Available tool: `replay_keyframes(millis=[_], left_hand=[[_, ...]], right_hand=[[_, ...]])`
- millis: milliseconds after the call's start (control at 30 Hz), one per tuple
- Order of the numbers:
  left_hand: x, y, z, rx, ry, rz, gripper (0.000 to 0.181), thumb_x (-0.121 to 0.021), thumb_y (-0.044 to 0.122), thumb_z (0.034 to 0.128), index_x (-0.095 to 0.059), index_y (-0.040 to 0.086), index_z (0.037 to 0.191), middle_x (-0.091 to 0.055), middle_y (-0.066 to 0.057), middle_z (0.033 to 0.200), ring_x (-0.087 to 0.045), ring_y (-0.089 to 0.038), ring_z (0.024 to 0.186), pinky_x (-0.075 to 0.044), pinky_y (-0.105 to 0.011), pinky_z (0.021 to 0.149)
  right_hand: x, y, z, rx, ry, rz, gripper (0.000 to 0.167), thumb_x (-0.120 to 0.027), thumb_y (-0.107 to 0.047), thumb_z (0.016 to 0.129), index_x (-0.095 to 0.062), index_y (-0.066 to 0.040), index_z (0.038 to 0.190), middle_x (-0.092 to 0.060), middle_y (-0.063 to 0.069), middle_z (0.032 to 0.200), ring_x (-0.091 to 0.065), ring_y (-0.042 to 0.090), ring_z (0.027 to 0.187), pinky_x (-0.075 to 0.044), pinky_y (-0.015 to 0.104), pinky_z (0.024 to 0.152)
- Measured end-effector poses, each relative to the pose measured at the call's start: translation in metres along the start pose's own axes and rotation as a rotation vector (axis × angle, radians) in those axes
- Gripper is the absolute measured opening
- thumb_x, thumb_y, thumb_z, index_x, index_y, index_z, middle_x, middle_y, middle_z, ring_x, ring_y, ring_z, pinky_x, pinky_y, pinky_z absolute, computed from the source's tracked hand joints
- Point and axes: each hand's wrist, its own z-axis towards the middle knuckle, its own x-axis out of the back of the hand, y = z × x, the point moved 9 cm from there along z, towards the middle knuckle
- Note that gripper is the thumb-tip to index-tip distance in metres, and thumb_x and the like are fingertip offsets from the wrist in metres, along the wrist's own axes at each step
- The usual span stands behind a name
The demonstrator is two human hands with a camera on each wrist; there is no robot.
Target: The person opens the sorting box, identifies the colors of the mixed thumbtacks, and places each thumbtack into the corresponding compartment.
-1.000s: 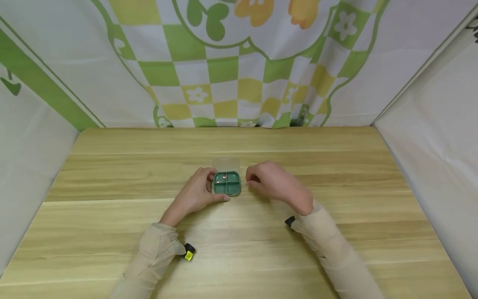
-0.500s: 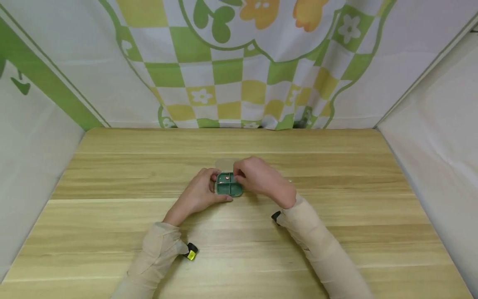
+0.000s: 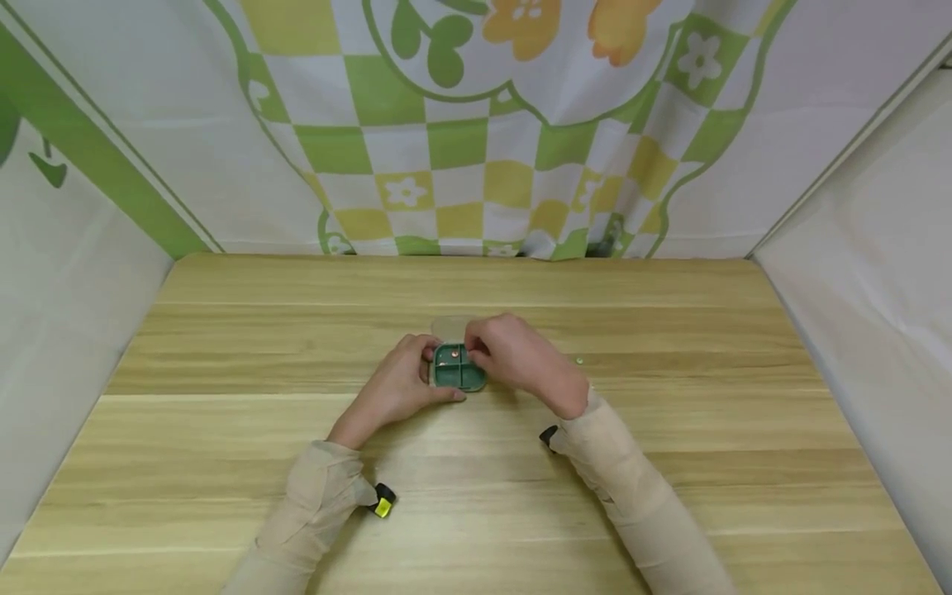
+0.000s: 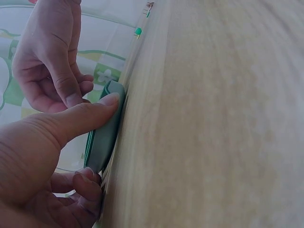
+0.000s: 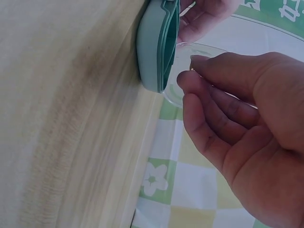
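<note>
Lying on the light wooden table (image 3: pixel 476 512), a small green plastic box (image 3: pixel 449 377) has round corners, four parts, two orange bits (image 3: pixel 455 354), and a clear plastic lid (image 3: pixel 449 329) pointing at the checkered cloth (image 3: pixel 457 149). It's almost square; I can't tell its long side. The left hand (image 3: pixel 394 384) grips it; the right hand (image 3: pixel 524 359) pinches a tiny yellowish thing (image 5: pixel 192 70).

1. legible text: none, in the head view or either wrist view.
2. white marks (image 5: pixel 289 12) on the cloth's green band (image 5: pixel 271 13), right wrist view: cut by the frame edge; lettering or ornament, cannot be told.
3. yellow patch (image 3: pixel 383 507) on the black wrist piece (image 3: pixel 385 491), left sleeve: too small to read.
</note>
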Motion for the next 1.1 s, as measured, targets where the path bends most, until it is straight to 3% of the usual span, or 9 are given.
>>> replay_keyframes(millis=[467,1100], left_hand=[[-0.001,-0.001,0.0,0.001,0.006,-0.008,0.079,-0.095,0.038,0.0762,-0.057,0.002,0.135,-0.06,-0.013,0.117,-0.056,-0.02,0.091,-0.047,-0.028,0.075],[0.001,0.002,-0.001,-0.007,0.014,-0.03,0.078,-0.096,0.035,0.0755,-0.057,0.0,0.134,-0.061,-0.014,0.115,-0.056,-0.021,0.09,-0.047,-0.03,0.074]], right_hand=[[0.005,0.004,-0.006,0.002,0.078,0.027,0.006,-0.072,-0.012,0.098,-0.073,-0.008,0.095,-0.074,0.004,0.086,-0.062,0.011,0.072,-0.053,0.027,0.067],[0.02,0.035,-0.025,-0.029,0.064,0.074,0.006,-0.074,-0.009,0.096,-0.073,-0.003,0.098,-0.075,0.008,0.09,-0.068,0.017,0.082,-0.058,0.033,0.078]])
